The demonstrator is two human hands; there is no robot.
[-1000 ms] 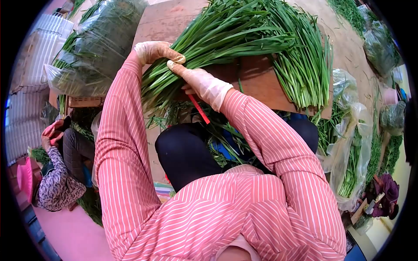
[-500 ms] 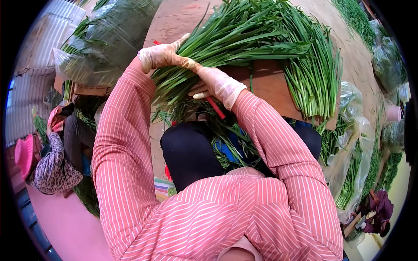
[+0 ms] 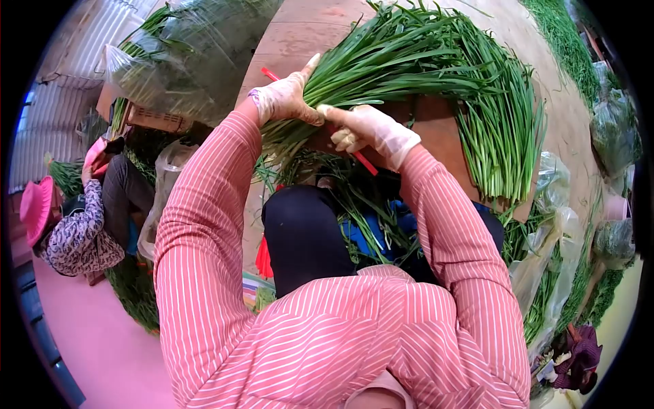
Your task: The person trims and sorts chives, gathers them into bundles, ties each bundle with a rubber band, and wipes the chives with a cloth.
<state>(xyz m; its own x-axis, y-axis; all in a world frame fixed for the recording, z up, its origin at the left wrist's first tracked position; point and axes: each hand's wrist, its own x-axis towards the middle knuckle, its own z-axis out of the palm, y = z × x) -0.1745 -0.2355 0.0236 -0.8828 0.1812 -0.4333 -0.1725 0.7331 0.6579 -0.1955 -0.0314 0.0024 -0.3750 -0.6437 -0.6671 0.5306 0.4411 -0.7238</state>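
Long green garlic chives (image 3: 388, 65) lie bunched across the wooden board, their pale stem ends toward me. My gloved left hand (image 3: 286, 99) is wrapped round the near end of this bunch, thumb pointing up along it. A red tie strip (image 3: 366, 163) passes around the bunch; its other end sticks out past my left wrist. Close beside, my gloved right hand (image 3: 375, 129) has its fingers curled in on the strip, with the index finger stretched toward the left hand. A second heap of garlic chives (image 3: 501, 150) lies on the board to the right, stems toward me.
Loose leaves and trimmings (image 3: 340, 177) hang over my knees below the board. Clear plastic bags (image 3: 552, 232) of greens stand at the right. A large wrapped bundle (image 3: 197, 61) sits at the upper left, and another person (image 3: 85, 232) sits at the left.
My right hand's fingers have curled in from a more stretched pose under the bunch, and the hand sits clear of the stems. The red strip's end has come out further beside my left hand.
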